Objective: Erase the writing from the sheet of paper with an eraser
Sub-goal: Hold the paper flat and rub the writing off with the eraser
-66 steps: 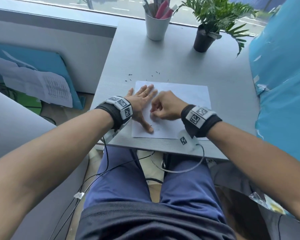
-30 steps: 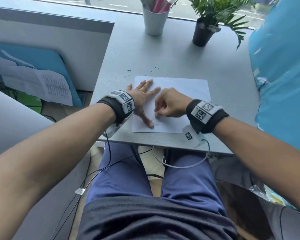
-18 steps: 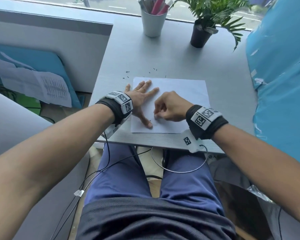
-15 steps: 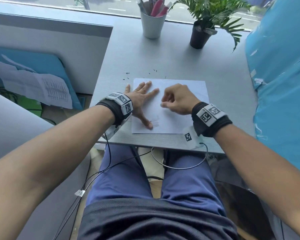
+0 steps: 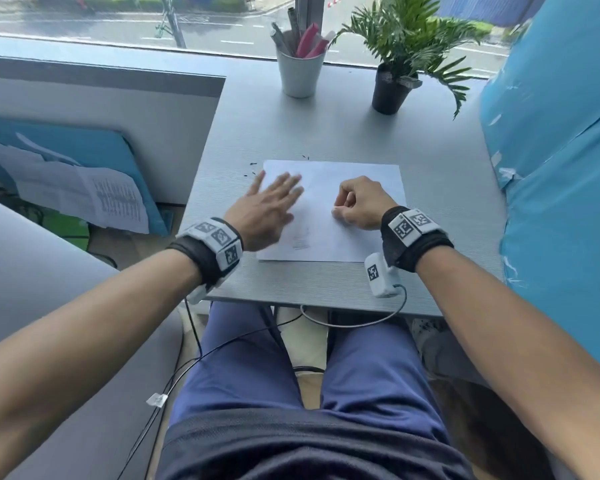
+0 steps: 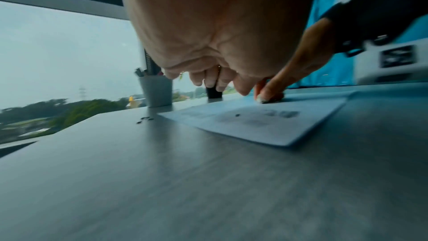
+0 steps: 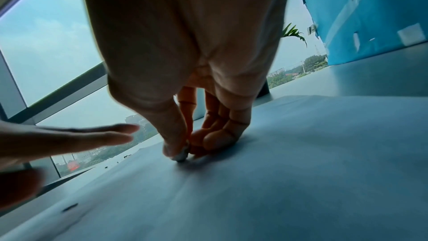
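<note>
Progress, judged from the sheet alone: partly done. Faint grey smudge left on the paper near its front edge, left of centre; in the left wrist view blurred grey patches, so marks not fully gone. Rest of the sheet reads blank in the head view. Remaining, by estimate: rub out that residue, then clear the crumbs.

Near to far, from the desk front edge:
- Paper: 1, flat, close to the front edge, roughly centred.
- Left hand: 1, over the paper's left edge, fingers straight and spread, holding nothing. Motion-blurred; contact with the sheet not determinable.
- Right hand: 1, on the paper's right half, well apart from the smudge. Fingers curled, thumb and forefinger pinching a small grey-white eraser.
- Eraser: 1, tip touching or just above the sheet; exact contact unclear. Hidden in the head view.
- Crumbs: several dark specks on the desk just off the paper's far left corner; too small for an exact count. One speck also on the sheet.
- Cup: 1, at the far edge, holding several pens; number not clear.
- Plant: 1, in a black pot, far edge, right of the cup.
</note>
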